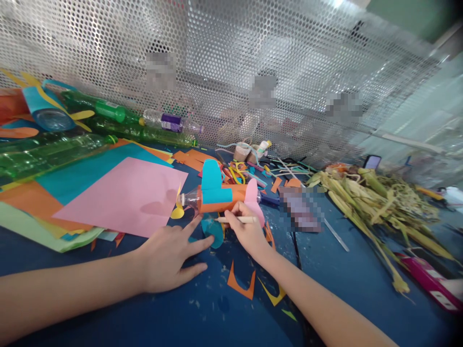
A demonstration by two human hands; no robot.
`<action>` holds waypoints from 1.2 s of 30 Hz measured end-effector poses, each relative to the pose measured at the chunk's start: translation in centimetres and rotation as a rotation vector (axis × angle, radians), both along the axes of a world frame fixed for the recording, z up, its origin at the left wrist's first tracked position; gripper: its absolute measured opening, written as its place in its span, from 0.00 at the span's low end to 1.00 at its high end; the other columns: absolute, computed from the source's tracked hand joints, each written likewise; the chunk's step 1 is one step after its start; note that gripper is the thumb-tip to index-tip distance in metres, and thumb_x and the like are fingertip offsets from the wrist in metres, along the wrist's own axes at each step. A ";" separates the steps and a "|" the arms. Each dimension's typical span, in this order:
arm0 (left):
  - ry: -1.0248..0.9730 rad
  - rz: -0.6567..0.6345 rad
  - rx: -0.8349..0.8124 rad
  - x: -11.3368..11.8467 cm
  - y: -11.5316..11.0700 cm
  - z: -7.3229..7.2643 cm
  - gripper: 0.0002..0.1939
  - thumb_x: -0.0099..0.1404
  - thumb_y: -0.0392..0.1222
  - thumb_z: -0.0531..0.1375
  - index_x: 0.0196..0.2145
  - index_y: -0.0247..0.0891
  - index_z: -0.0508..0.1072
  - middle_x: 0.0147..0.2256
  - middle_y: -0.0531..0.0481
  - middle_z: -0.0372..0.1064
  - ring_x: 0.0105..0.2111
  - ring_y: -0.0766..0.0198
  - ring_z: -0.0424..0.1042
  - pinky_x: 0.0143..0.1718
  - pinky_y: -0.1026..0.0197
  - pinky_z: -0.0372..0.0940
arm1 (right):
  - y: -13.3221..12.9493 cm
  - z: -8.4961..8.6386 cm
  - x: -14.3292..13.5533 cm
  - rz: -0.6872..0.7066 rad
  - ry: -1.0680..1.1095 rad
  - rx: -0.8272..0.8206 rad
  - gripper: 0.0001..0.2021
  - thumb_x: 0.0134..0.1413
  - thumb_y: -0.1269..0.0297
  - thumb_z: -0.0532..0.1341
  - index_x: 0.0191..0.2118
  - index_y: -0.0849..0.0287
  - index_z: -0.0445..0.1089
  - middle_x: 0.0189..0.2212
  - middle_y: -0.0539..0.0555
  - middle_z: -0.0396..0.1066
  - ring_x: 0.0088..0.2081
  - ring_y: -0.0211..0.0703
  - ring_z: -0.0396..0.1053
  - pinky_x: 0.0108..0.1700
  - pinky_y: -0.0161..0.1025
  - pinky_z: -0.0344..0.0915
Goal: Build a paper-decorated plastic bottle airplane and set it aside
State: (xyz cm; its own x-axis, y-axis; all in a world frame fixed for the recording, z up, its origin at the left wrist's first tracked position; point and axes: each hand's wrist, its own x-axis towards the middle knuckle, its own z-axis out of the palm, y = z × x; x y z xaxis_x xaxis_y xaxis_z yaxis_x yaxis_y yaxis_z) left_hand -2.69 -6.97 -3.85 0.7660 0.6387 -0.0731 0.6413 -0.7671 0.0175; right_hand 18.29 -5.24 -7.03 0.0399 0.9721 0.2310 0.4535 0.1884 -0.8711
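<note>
Fingers of your left hand (168, 254) are lying spread, gripping nothing, over the blue cutout (217, 230); your right hand (248, 233) is pinching a pale pencil-like stick (249, 220) there, probably marking, so the next stroke's calling for steadiness. Just beyond, the orange-wrapped bottle (238, 193) is lying sideways.

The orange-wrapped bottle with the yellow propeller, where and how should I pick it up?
Probably grip the orange-wrapped bottle mid-body, between the blue paper wing and pink paper fin, from above: it lies on its side, and the thin wing, fin and yellow propeller could bend.
</note>
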 end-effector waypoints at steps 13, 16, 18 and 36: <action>0.008 -0.002 -0.017 -0.1 0.0 0.0 0.26 0.65 0.58 0.43 0.59 0.52 0.57 0.61 0.36 0.45 0.36 0.50 0.72 0.35 0.47 0.66 | -0.2 0.4 -0.1 0.008 0.002 0.001 0.13 0.54 0.60 0.56 0.22 0.55 0.54 0.17 0.45 0.60 0.22 0.38 0.65 0.24 0.33 0.58; 0.013 0.001 -0.008 0.0 0.0 0.0 0.26 0.65 0.58 0.44 0.59 0.53 0.56 0.61 0.36 0.46 0.36 0.51 0.72 0.35 0.47 0.66 | -0.2 0.4 -0.1 0.016 0.002 -0.001 0.13 0.53 0.59 0.56 0.22 0.56 0.54 0.17 0.45 0.60 0.21 0.37 0.64 0.24 0.33 0.58; 0.019 0.019 0.006 0.1 -0.1 -0.1 0.25 0.65 0.57 0.45 0.58 0.54 0.57 0.61 0.37 0.47 0.36 0.51 0.72 0.35 0.47 0.66 | -0.2 0.4 -0.1 0.024 0.053 -0.006 0.14 0.54 0.58 0.57 0.22 0.55 0.54 0.17 0.45 0.59 0.21 0.37 0.64 0.25 0.33 0.59; -0.001 -0.021 -0.018 -0.1 0.1 0.2 0.25 0.66 0.57 0.43 0.58 0.53 0.57 0.60 0.34 0.48 0.36 0.50 0.72 0.34 0.46 0.67 | -0.5 0.4 -0.3 0.160 0.158 -0.050 0.10 0.54 0.60 0.56 0.27 0.55 0.55 0.17 0.43 0.57 0.19 0.34 0.57 0.22 0.32 0.53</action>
State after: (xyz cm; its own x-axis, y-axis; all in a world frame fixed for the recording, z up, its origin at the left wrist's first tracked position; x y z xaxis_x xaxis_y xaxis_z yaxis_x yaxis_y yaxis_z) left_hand -2.75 -6.83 -3.69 0.7794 0.6210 -0.0835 0.6249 -0.7800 0.0321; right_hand 17.95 -5.74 -6.60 -0.0835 0.9790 0.1858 0.2788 0.2020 -0.9389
